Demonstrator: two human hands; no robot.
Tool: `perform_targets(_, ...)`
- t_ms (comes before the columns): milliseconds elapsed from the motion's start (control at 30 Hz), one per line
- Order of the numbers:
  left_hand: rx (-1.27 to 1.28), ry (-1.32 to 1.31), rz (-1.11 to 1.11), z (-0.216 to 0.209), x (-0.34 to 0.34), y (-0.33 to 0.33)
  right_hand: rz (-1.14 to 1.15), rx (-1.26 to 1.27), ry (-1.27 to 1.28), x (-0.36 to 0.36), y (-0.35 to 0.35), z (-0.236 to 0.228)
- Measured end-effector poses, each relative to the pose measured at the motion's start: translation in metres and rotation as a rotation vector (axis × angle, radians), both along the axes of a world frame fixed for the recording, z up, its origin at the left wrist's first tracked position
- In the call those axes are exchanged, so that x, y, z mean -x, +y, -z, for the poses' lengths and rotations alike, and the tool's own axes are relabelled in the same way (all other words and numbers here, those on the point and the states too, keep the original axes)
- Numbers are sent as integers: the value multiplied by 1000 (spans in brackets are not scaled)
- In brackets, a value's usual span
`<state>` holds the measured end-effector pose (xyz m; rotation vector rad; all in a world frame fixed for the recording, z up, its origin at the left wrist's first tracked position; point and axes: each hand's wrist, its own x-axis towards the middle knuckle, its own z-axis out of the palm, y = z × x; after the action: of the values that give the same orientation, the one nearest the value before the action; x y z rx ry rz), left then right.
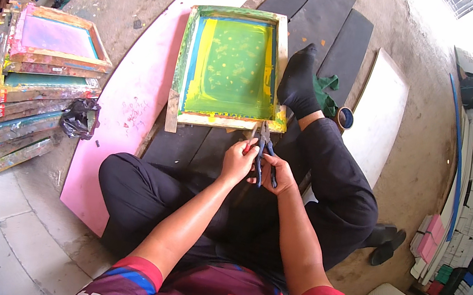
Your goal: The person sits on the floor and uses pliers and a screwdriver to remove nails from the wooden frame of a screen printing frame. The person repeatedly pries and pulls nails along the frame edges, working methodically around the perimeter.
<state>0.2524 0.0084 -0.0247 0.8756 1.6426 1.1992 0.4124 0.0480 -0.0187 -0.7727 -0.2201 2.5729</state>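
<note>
In front of me lies a wooden screen-printing frame (pixel 182 63) with a green and yellow stained mesh (pixel 234 66). At its near edge my right hand (pixel 282 175) grips a pair of pliers (pixel 264 143) with dark blue handles, jaws pointing at the frame's near bar. The handles are spread apart. Beside it, my left hand (pixel 237 163) is closed on a small, thin tool with a red handle (pixel 247 148); its exact kind is too small to make out. My sock-covered foot (pixel 299 80) rests against the frame's right side.
Dark boards (pixel 319 27) lie under the frame, with a pink panel (pixel 132 99) to the left and a white panel (pixel 383 109) to the right. A tape roll (pixel 344 118) and green cloth (pixel 324 88) sit near my foot. Stacked frames (pixel 40 83) stand far left.
</note>
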Motion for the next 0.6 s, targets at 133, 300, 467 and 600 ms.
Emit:
perform_targets(133,-19,281,87,-29,-3,9,-7,17,-27,0,2,-11)
perform_targets(300,37,402,190,-27,-5,15,-58,94,39,-6,5,4)
perform_targets(467,43,433,222,-12,1,13,-95,92,-57,-3,5,2)
perform_targets(600,170,236,239,-32,5,14,-90,26,-189,0,3,2)
